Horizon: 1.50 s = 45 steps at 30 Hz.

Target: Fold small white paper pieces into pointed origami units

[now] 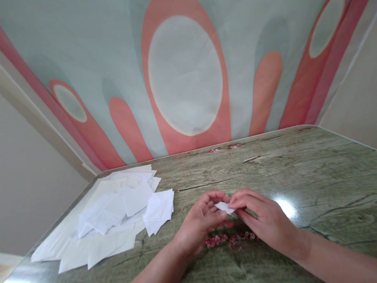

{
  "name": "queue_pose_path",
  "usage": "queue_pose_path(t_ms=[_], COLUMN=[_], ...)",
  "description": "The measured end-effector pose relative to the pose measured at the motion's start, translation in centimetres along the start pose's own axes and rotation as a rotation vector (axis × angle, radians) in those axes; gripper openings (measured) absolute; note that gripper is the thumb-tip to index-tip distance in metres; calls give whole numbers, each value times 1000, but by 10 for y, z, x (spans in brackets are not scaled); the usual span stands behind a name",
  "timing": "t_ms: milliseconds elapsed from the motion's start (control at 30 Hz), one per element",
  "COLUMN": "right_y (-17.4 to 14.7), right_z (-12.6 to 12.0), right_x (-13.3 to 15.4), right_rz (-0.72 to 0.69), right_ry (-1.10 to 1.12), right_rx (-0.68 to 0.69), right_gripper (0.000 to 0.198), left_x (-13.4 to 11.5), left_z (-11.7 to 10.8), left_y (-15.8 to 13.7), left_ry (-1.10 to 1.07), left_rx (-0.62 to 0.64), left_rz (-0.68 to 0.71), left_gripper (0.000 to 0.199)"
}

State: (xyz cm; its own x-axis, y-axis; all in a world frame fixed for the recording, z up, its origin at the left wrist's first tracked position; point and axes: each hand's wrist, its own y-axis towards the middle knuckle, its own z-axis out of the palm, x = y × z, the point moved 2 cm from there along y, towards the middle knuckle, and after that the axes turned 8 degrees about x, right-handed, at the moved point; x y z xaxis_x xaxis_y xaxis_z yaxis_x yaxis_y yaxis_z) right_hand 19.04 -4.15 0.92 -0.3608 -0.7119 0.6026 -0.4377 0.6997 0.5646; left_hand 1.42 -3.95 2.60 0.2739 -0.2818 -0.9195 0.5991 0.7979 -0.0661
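Note:
A small folded piece of white paper (224, 207) is held between my two hands, a little above the table. My left hand (204, 221) has its fingers curled around the paper's left side, the thumb below it. From the right, my right hand (263, 218) pinches the paper's edge between thumb and fingers. The fingers hide part of the paper, so its full shape does not show.
A spread pile of white paper sheets (111, 218) covers the table's left side, with a smaller stack of square papers (159, 211) at its right edge. The wood-grain table (327, 182) carries printed pink flowers. Behind it hangs a patterned backdrop (191, 141).

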Motion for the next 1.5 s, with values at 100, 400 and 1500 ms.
queue_pose_path(t_ms=[100,400,1500], right_y=[0,1,4], right_z=[0,-1,5], right_x=[0,-1,-2], right_rz=[8,9,544], right_ry=[5,-3,372], right_rx=[2,-8,134], right_gripper=[26,24,16], left_x=[0,2,-2], left_z=[0,-3,1], left_y=[0,1,-3], left_ry=[-58,-125,1062], left_rx=[-16,-56,-305], left_rz=[-9,-16,22], left_gripper=[37,31,13])
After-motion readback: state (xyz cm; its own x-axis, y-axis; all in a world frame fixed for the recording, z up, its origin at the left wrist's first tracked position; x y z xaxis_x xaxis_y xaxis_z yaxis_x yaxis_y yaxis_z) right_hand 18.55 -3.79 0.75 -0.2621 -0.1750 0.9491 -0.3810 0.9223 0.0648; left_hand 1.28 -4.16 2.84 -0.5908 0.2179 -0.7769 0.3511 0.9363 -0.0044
